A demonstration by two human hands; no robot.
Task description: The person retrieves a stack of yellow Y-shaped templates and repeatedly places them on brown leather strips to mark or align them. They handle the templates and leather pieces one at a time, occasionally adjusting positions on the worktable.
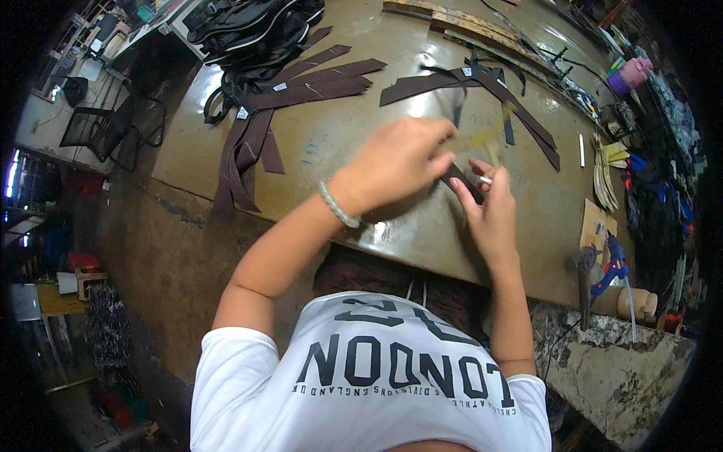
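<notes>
My left hand [403, 162], with a pale bead bracelet on the wrist, is closed over one end of a dark brown strap piece [465, 183] on the worn workbench [331, 143]. My right hand [493, 211] grips the same strap from below, and a small pale tool tip shows between its fingers. A yellowish blurred strip [489, 135] sticks up just beyond my left fingers. The two hands nearly touch above the bench's near edge.
Several brown leather straps [301, 90] fan out at the far left and more [482, 83] lie at the far middle. Black straps [256, 30] are piled at the back. A hammer [586, 279] and a blue tool [614, 264] lie at the right.
</notes>
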